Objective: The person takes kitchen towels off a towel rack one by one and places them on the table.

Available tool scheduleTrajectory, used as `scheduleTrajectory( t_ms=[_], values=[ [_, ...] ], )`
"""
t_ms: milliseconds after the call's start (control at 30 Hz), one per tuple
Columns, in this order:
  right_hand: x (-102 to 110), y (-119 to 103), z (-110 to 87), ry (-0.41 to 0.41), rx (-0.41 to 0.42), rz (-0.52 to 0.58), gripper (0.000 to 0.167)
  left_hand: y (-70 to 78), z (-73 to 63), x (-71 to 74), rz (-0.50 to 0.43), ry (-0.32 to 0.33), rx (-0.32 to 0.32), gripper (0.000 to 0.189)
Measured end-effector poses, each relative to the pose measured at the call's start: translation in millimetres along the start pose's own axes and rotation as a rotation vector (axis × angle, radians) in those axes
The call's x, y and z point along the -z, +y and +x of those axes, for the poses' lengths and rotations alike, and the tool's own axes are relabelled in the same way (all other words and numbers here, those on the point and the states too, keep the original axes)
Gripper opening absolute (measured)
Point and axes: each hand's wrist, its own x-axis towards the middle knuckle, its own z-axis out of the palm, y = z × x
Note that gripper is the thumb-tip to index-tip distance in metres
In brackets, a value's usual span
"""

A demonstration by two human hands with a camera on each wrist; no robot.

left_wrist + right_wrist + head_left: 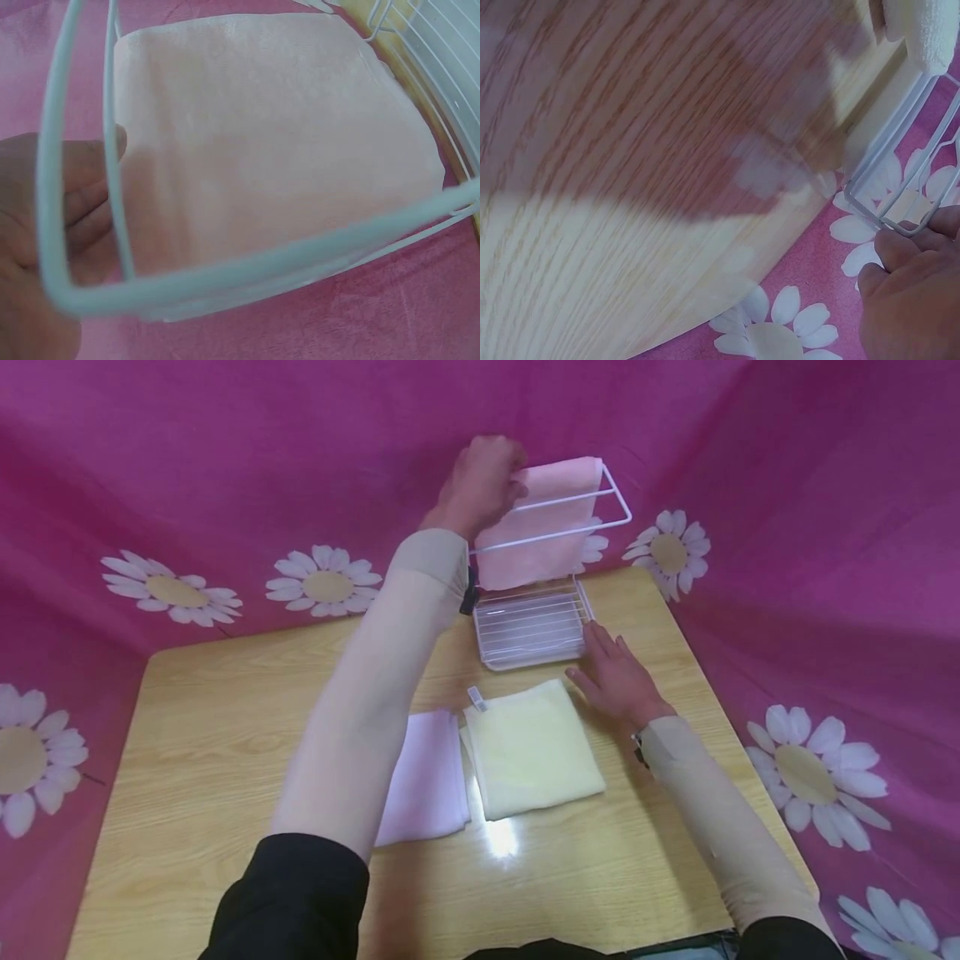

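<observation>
pink cloth: hangs in the upper part of the white rack, seemingly over the rearmost top bar and behind the 2 bars nearer the person; that bar probably takes its weight and lets it drop flat.
left hand: thumb and fingers pinch the pink cloth near its upper left edge, close to the wire, likely to keep that edge from slipping or bunching; whether the bar is caught in the same grasp is hard to tell, since the wrist view hides the fingertips.
edge at the left fingers: lies between thumb and fingers, while the bulk of the cloth spreads to their right and downward.
right hand: fingers nearly straight, tips touching the right side of the rack's base, probably to steady a light frame; the pink cloth is above and well apart from them.
clear tray: sits at the rack's foot, under its wire floor.
folded cloths on the table: the yellow cloth lies in front of the tray, with the lilac cloth just beside it, partly behind the left forearm.
</observation>
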Motion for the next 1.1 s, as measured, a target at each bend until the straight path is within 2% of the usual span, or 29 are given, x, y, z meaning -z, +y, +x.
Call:
scheduleTrajectory(
  t_ms=[100, 233, 433, 600, 900, 1100],
  values=[
    [-1.7, -0.6, 0.8, 0.013, 0.012, 0.001, 0.085, -1.0, 2.4, -2.4, 0.015, -0.011, 0.020, 0.012],
    [-3.7, -1.7, 1.8, 0.019, 0.022, -0.006, 0.085, -4.7, 4.5, -4.0, 0.016, -0.029, 0.077, 0.012],
    [-4.9, -3.3, 1.5, 0.012, 0.021, -0.024, 0.084, -8.4, 4.6, -6.2, -0.070, -0.040, 0.142, 0.021],
    [-4.9, -4.3, 0.7, 0.021, 0.028, -0.030, 0.084, -8.5, 3.8, -7.3, -0.099, -0.017, 0.146, 0.021],
    [-4.7, -5.4, -1.1, 0.027, 0.024, -0.035, 0.085, -9.0, 3.9, -6.4, -0.178, -0.032, 0.194, 0.024],
    [-4.3, -6.3, -2.6, 0.021, 0.018, -0.017, 0.085, -10.8, 2.0, -9.3, -0.216, 0.025, 0.159, 0.028]
  ],
)
